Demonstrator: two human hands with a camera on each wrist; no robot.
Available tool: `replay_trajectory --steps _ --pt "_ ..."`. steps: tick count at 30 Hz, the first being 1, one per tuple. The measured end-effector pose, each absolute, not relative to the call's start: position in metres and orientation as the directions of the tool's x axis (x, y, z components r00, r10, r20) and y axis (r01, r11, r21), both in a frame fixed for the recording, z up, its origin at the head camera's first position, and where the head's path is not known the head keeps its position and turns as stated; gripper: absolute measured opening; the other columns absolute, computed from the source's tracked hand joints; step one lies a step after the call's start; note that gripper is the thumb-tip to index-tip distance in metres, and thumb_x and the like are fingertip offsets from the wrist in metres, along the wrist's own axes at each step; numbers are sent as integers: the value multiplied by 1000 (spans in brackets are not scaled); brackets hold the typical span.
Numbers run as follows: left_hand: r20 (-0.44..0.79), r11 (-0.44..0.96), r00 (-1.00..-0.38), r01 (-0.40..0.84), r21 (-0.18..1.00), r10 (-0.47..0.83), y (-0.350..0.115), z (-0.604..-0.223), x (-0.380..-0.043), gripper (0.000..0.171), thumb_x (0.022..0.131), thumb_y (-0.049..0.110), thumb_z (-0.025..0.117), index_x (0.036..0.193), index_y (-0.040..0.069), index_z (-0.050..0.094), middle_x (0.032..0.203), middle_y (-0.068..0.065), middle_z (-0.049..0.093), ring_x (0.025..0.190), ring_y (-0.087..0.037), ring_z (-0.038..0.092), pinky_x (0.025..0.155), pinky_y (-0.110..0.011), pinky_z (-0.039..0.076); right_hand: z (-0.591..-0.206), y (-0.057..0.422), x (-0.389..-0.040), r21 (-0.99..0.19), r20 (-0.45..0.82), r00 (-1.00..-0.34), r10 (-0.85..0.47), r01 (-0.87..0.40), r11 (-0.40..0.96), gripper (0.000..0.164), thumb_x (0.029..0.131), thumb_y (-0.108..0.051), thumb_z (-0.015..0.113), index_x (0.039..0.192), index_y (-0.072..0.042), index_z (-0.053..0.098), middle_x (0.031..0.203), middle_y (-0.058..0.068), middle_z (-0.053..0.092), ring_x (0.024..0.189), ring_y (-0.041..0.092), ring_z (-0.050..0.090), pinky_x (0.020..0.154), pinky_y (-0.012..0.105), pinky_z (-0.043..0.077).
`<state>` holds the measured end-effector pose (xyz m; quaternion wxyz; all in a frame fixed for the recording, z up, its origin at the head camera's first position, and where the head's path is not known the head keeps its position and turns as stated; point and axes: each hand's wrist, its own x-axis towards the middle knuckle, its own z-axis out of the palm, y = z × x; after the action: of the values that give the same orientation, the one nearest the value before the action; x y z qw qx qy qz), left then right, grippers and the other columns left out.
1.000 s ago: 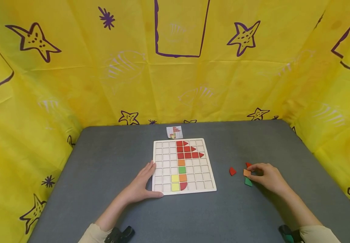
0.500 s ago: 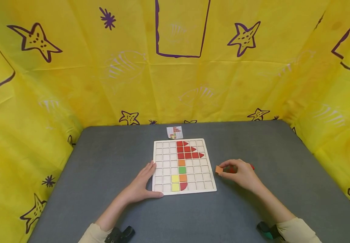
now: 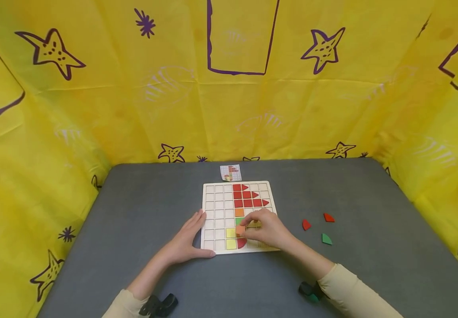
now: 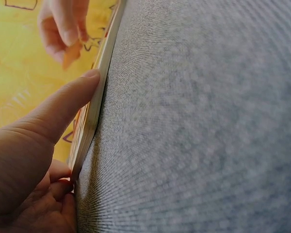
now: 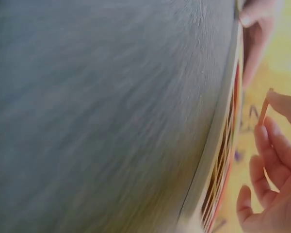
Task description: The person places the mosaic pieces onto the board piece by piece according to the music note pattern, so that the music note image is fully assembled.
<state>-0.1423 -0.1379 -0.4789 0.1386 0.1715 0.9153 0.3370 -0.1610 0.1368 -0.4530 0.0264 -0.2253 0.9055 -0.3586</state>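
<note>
The wooden grid board (image 3: 214,221) lies on the table with coloured tiles set in its cells. My left hand (image 3: 183,240) rests at its lower left corner, straight fingers along the left side and thumb on the near edge. Between thumb and fingertips, my right hand (image 3: 268,229) pinches an orange square tile (image 3: 240,229), held over the lower middle of the grid. In the right wrist view this tile (image 5: 265,109) shows edge-on, above the board. Yellow squares (image 3: 230,232) and a dark red rounded tile (image 3: 242,243) sit beside and below it. Red rows (image 3: 238,203) fill cells farther up.
A small printed pattern card (image 3: 230,172) lies just beyond the board. Right of the board are two loose red pieces, one nearer piece (image 3: 306,225) and one farther piece (image 3: 329,217), plus a green quarter-round piece (image 3: 326,239). Yellow patterned cloth (image 3: 165,110) surrounds the grey table.
My right hand has carried the orange tile left from the loose pieces to over the board, uncovering the red and green pieces. The left hand stays at the board's corner.
</note>
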Motion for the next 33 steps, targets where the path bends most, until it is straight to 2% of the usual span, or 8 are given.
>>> replay_trajectory --steps 7,13,18,26,33 --pt "-151 709 -895 218 670 419 -138 -479 -144 113 68 51 80 152 8 18 160 -9 9 148 -30 7 113 -57 19 -454 102 -166 -514 134 -835 -533 -519 683 21 75 -35 79 89 -22 73 83 -13 69 84 10 51 74 32 37" --pt "-145 708 -895 226 669 423 -139 -479 -144 112 68 52 80 151 7 19 160 -9 9 147 -31 7 112 -58 20 -456 88 -170 -450 107 -812 -573 -554 701 20 77 -35 77 92 -22 74 87 -11 69 89 11 51 76 36 37" --pt "-146 708 -892 230 668 427 -139 -478 -144 112 68 51 80 151 7 19 160 -9 9 148 -30 7 112 -58 19 -456 80 -173 -423 65 -819 -570 -540 728 18 78 -36 76 92 -24 74 86 -14 69 86 10 48 73 33 37" --pt "-139 703 -895 229 673 424 -138 -478 -144 112 68 51 80 151 6 20 160 -11 10 147 -32 8 112 -58 20 -453 87 -174 -470 65 -822 -565 -525 709 21 77 -35 77 91 -22 73 85 -11 68 86 10 53 77 33 42" --pt "-133 696 -898 224 683 419 -139 -478 -143 113 68 50 80 151 5 19 160 -12 10 147 -33 7 112 -58 19 -448 118 -169 -669 108 -849 -517 -447 594 17 78 -29 78 91 -18 72 82 -12 67 75 12 56 69 26 45"
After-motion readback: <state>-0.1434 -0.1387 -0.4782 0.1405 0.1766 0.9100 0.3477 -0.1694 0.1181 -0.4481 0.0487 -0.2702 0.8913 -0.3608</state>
